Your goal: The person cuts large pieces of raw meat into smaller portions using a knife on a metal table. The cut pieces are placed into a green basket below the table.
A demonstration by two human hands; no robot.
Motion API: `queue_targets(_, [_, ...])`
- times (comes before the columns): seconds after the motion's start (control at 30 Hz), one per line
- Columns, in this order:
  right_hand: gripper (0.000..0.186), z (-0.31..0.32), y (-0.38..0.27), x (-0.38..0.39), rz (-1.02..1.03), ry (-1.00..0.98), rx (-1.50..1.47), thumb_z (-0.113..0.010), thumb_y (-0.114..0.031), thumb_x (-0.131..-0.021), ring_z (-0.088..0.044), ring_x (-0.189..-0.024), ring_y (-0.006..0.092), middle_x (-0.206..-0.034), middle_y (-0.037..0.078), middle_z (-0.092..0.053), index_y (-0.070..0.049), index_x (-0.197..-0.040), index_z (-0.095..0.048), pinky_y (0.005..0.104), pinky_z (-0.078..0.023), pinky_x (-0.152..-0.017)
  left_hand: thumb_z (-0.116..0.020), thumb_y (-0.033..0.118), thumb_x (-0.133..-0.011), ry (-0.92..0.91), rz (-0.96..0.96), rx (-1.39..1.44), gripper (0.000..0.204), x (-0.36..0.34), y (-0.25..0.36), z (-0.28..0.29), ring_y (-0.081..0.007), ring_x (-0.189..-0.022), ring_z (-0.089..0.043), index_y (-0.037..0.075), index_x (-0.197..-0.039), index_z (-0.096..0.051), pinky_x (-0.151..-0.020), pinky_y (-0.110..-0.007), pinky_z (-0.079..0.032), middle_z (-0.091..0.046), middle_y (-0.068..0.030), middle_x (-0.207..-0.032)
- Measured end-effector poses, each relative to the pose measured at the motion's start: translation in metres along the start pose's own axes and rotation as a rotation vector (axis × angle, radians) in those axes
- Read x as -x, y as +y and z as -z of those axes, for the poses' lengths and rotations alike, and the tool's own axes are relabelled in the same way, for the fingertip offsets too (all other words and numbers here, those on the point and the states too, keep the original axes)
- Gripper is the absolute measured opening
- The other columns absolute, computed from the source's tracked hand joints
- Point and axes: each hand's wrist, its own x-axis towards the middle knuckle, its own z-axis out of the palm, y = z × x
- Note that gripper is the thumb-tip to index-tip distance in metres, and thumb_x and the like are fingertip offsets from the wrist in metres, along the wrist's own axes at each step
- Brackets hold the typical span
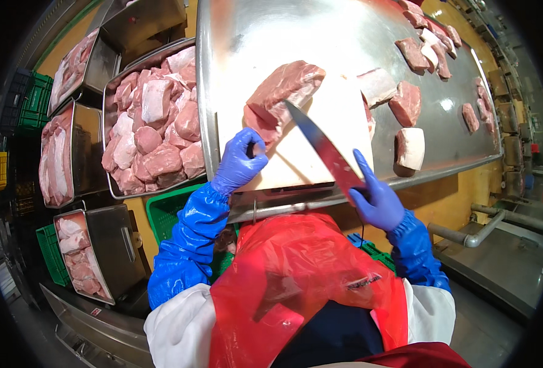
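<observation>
My right hand point(378, 205) closes round the mostly hidden handle of the knife point(326, 150), index finger stretched straight and clear of the blade. My left hand point(240, 162) curls in at the near end of the large meat piece point(286, 89), probably to steady it; whether the fingertips pinch it I cannot tell. That piece lies slantwise on the white board point(342, 110), likely so the blade meets board rather than metal. Farther off, cut pieces point(405, 103) sit on the tabletop point(446, 138), apparently set aside for working room.
</observation>
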Motion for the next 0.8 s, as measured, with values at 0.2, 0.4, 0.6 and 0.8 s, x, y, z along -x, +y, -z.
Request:
queue_targets(0.2, [0.074, 0.036, 0.035, 0.011, -0.085, 0.054, -0.211, -0.056, -0.002, -0.096, -0.056, -0.071, 0.0081, -0.078, 0.005, -0.067, -0.015, -0.161, -0.026, 0.027, -0.051, -0.072, -0.066, 0.0, -0.076, -0.125, -0.041, -0.107, 0.014, 0.013, 0.025, -0.059, -0.0167, -0.07, -0.053, 0.004, -0.086, -0.058, -0.064, -0.03, -0.045, -0.054, -0.0083, -0.081])
queue_targets(0.4, [0.068, -0.027, 0.041, -0.096, 0.48, 0.026, 0.015, -0.058, -0.008, -0.095, -0.069, -0.076, 0.0351, -0.095, 0.021, -0.07, -0.021, -0.158, -0.034, 0.0396, -0.055, -0.073, -0.068, -0.002, -0.075, 0.149, -0.012, -0.167, 0.017, 0.038, 0.042, -0.093, -0.0138, -0.07, -0.056, 0.006, -0.087, -0.059, -0.064, -0.028, -0.047, -0.055, -0.0054, -0.081])
queue_targets(0.6, [0.089, 0.019, 0.05, -0.076, 0.354, -0.306, 0.634, -0.056, -0.001, -0.087, -0.068, -0.07, 0.0375, -0.083, 0.019, -0.067, -0.038, -0.16, -0.022, 0.0494, -0.055, -0.064, -0.063, -0.004, -0.074, 0.292, -0.06, -0.252, 0.013, 0.041, 0.026, -0.076, -0.0146, -0.062, -0.049, 0.004, -0.082, -0.056, -0.058, -0.028, -0.043, -0.05, -0.0064, -0.073])
queue_targets(0.8, [0.081, 0.093, 0.031, -0.017, 0.229, -0.45, 0.672, -0.056, -0.001, -0.091, -0.07, -0.078, 0.0404, -0.091, 0.021, -0.069, -0.029, -0.161, -0.025, 0.045, -0.057, -0.072, -0.06, 0.0, -0.075, 0.206, 0.141, -0.065, 0.01, 0.046, 0.016, -0.027, -0.0123, -0.063, -0.046, 0.005, -0.082, -0.055, -0.059, -0.028, -0.042, -0.049, -0.0051, -0.073])
